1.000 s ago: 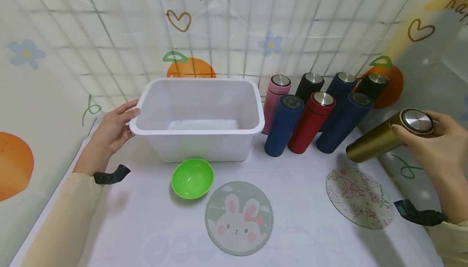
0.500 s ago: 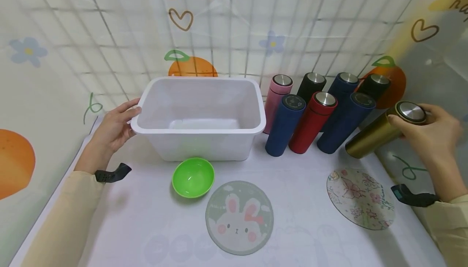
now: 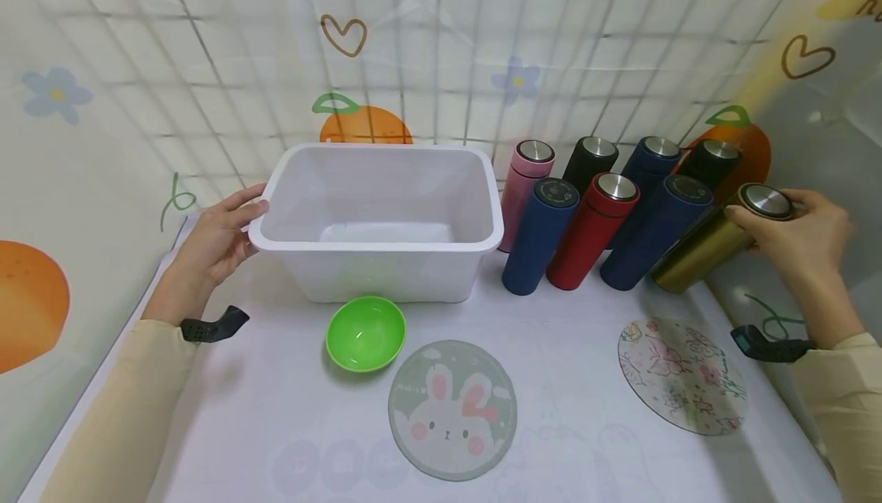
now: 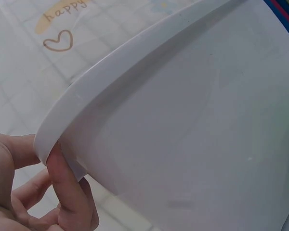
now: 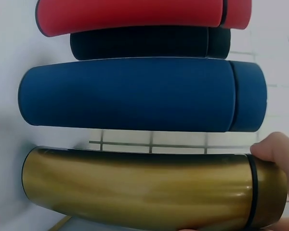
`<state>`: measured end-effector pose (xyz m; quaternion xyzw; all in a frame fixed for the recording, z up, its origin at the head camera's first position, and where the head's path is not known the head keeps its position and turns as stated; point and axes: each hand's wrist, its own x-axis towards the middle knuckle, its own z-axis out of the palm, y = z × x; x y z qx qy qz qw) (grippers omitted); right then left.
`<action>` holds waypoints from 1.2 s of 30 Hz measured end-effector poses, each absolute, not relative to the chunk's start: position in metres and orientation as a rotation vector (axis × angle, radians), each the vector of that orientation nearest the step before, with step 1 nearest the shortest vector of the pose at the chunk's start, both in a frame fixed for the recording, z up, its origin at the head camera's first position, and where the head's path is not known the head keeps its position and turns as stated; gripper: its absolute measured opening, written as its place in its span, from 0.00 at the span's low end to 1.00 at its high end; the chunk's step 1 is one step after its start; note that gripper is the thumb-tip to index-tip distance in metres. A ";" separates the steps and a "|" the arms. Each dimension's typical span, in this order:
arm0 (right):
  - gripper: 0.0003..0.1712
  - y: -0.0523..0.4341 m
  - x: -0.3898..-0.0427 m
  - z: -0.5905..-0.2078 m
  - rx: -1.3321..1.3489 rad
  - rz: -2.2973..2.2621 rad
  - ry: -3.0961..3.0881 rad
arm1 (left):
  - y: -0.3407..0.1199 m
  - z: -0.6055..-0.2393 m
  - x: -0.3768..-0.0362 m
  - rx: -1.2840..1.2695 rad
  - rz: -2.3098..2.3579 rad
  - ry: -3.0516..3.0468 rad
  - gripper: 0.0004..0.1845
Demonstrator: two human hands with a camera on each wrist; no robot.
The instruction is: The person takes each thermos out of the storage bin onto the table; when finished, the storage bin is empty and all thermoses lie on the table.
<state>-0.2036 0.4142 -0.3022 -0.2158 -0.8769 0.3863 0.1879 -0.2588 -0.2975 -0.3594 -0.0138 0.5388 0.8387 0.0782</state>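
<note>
My right hand (image 3: pixel 802 235) grips the cap end of a gold flask (image 3: pixel 710 243), which stands at the right end of a group of flasks. In the right wrist view the gold flask (image 5: pixel 135 190) lies just beside a dark blue flask (image 5: pixel 135 94), with my fingertips (image 5: pixel 274 149) on its cap. My left hand (image 3: pixel 213 239) holds the left rim of an empty white plastic tub (image 3: pixel 482 204); the left wrist view shows a finger (image 4: pixel 67 187) curled under the tub's rim (image 4: pixel 86 96).
Pink (image 3: pixel 524 181), blue (image 3: pixel 537 235), red (image 3: pixel 592 227), black (image 3: pixel 592 162) and more dark flasks stand right of the tub. A green bowl (image 3: pixel 365 332), a rabbit coaster (image 3: pixel 451 409) and a floral coaster (image 3: pixel 682 373) lie in front. Patterned walls enclose the table.
My right hand has carried the gold flask back and to the left, setting it in beside the dark blue flask. The left hand and the tub have stayed put.
</note>
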 end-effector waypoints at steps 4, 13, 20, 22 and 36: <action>0.48 0.416 -0.208 -0.302 -0.632 1.084 -2.498 | -0.297 -0.359 -0.259 -0.044 2.508 1.616 0.24; 0.53 0.421 -0.219 -0.304 -0.686 1.079 -2.528 | -0.295 -0.358 -0.258 -0.010 2.520 1.588 0.23; 0.54 0.426 -0.228 -0.306 -0.674 1.135 -2.526 | -0.294 -0.359 -0.258 -0.057 2.496 1.653 0.24; 0.54 0.427 -0.231 -0.306 -0.656 1.108 -2.552 | -0.294 -0.359 -0.258 -0.069 2.491 1.668 0.25; 0.32 0.431 -0.232 -0.313 -0.543 1.205 -2.544 | -0.297 -0.358 -0.258 -0.080 2.485 1.668 0.26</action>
